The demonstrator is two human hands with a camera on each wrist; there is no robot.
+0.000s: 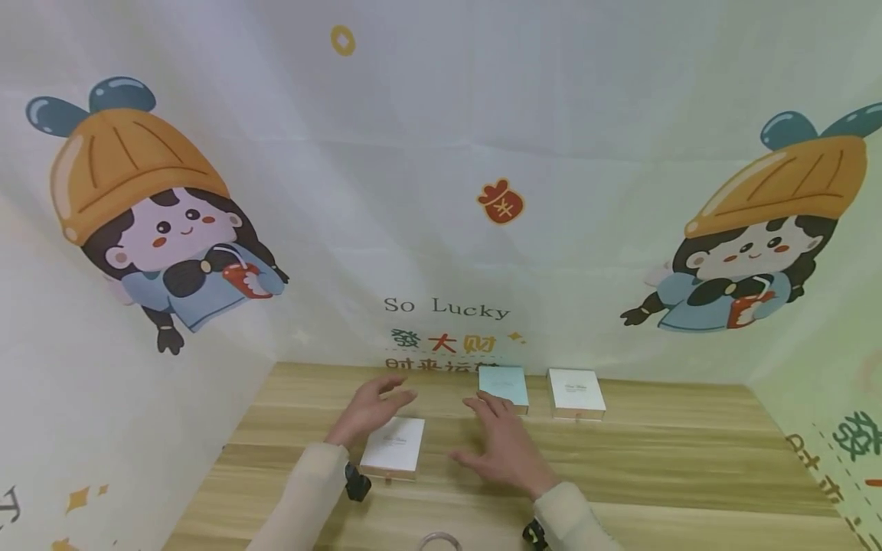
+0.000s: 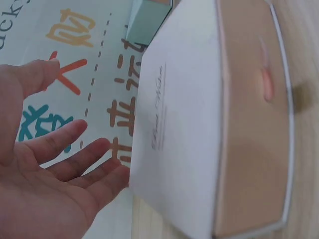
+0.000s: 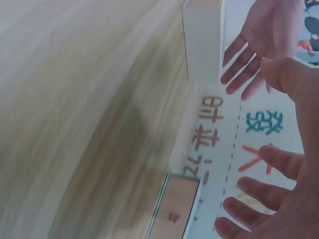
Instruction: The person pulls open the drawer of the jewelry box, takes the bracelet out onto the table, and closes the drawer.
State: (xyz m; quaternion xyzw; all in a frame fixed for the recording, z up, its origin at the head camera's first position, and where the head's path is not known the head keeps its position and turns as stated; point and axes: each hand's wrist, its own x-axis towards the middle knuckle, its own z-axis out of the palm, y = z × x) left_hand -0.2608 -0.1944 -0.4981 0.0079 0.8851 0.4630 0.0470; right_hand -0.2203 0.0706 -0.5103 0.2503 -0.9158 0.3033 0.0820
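Printed cloth [image 1: 427, 184] behind, wood bench [image 1: 654, 474] below. Left hand [image 1: 368, 417]: fingers loosely spread, gripping nothing. Left box [image 1: 396, 451] sits just beside those fingers, on the wrist side; a low sweep or dropped wrist could knock it askew. Blue box [image 1: 504, 383] is by the right hand's [image 1: 506, 445] fingertips, contact unclear; fingers spread, nothing gripped. Overreach could shove it into the cloth. Right box [image 1: 577, 392]: right of those fingers; a sideways swing might clip it.

Left fingers [image 2: 79, 162], right fingers [image 3: 264, 191] loosely spread
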